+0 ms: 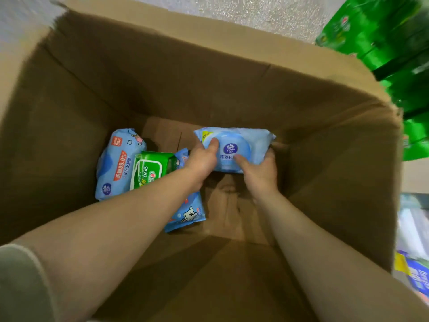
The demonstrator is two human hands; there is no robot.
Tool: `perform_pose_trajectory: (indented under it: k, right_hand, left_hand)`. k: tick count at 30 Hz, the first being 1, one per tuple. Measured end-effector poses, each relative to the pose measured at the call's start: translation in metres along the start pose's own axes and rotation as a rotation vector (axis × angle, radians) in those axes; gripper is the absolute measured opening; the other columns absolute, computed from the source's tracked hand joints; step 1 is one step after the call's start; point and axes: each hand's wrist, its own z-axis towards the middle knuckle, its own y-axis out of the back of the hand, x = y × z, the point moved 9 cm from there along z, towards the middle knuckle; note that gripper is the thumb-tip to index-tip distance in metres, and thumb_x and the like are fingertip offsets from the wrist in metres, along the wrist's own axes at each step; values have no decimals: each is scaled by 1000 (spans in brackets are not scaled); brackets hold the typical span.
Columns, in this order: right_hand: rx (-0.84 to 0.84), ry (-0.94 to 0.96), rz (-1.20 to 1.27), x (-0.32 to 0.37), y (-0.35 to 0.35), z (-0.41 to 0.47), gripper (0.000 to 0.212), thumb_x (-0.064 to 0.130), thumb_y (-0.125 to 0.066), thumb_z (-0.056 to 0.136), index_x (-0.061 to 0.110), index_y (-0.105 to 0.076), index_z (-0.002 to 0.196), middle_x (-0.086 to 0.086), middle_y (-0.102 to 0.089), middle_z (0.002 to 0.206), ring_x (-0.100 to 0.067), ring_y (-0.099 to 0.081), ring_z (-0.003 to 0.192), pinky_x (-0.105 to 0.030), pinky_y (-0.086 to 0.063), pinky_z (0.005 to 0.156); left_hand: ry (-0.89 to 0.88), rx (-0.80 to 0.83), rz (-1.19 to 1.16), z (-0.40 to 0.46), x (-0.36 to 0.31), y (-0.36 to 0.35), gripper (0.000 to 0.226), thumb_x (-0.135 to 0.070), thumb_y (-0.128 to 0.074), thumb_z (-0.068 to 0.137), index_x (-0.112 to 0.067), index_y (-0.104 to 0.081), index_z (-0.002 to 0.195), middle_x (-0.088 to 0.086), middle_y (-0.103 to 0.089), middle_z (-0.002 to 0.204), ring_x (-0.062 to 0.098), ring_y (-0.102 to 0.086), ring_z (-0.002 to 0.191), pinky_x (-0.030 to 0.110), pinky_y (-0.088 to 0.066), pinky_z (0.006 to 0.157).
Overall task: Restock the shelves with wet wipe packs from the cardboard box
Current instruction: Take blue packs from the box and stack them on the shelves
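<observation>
Both hands (232, 163) on blue pack (253, 142)

speckled floor (243, 12) carries cardboard box (232, 94), green packs (394, 43) beside.

A deep brown cardboard box (243, 89) is standing open with its flaps up, and near its bottom a pale blue soft plastic wet wipe pack with a round blue lid and a purple logo (241, 145) is lying face up and roughly level, gripped at its near edge by both hands, left hand (204, 156) and right hand (260, 170), thumbs on top. To its left, a larger blue wet wipe pack with orange print (116, 159) is lying on the box floor, with a green wet wipe pack with a white lid (151, 169) resting partly on it. A blue wet wipe pack with a white bear picture (185, 214) is lying just beside them, partly hidden under the left forearm.
</observation>
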Motion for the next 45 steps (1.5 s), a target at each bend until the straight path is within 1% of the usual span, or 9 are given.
perform_pose_trajectory:
  k: [5,9,12,14,18,21,27,33,45]
  right_hand:
    - [35,72,1,53,50,-43,58,15,-88,78,25,-48,119,2,-66,119,-13,-67,110,-28,-56,93]
    - [42,100,17,108,107,-83,70,26,-90,74,17,-46,128,5,-66,122,-12,-67,111,-35,-57,95]
    - [0,184,-37,162,163,-119,70,30,-87,80,20,-42,132,13,-56,114,-7,-60,101,-9,-47,85]
    - [-71,273,-23,194,206,-138,77,36,-90,75,23,-45,136,12,-59,121,-4,-59,106,-20,-49,97]
    - [-66,295,67,232,283,-165,68,24,-89,76,21,-50,132,8,-70,119,-9,-70,106,-47,-57,95]
    - [-139,343,50,254,351,-194,62,28,-84,81,25,-50,133,14,-68,118,3,-68,101,-25,-57,86]
    - [-315,275,108,230,480,-244,61,22,-84,81,34,-45,126,22,-64,112,18,-62,88,-7,-49,65]
    - [-528,236,190,186,592,-275,114,12,-94,68,43,-19,148,4,-60,135,-9,-66,113,-27,-57,93]
    - [-968,233,199,171,766,-314,87,22,-97,64,45,-33,119,3,-72,108,-15,-71,92,-44,-57,85]
  left_hand:
    - [-158,-70,-120,-69,-37,23,32,-45,-57,95,-26,-54,121,-3,-65,118,16,-62,108,28,-47,89]
    - [-297,-101,-191,-147,-92,38,55,-55,-70,79,-25,-55,122,-6,-67,116,8,-66,101,33,-55,91]
    - [-402,-100,-194,-211,-138,41,46,-45,-72,85,-23,-55,121,-10,-66,110,-4,-64,93,11,-52,73]
    - [-492,-109,-156,-255,-166,39,37,-42,-70,87,-27,-54,118,-16,-65,107,-11,-61,89,7,-47,67]
    - [-648,-79,-54,-330,-211,15,40,-61,-63,81,-39,-58,113,-17,-69,107,0,-64,97,31,-53,85]
    - [-753,-6,16,-380,-242,-18,30,-58,-62,81,-48,-62,110,-20,-71,102,1,-66,95,39,-55,86]
    - [-985,183,264,-471,-284,-109,29,-45,-71,84,-51,-61,111,-22,-66,101,-7,-62,90,21,-53,73]
    - [-1160,336,366,-534,-303,-217,46,-39,-82,74,-46,-65,116,-22,-66,110,-5,-61,101,27,-51,89]
    - [-1448,582,355,-647,-382,-378,53,-31,-82,77,-57,-59,117,-38,-64,108,-22,-55,101,-3,-39,78]
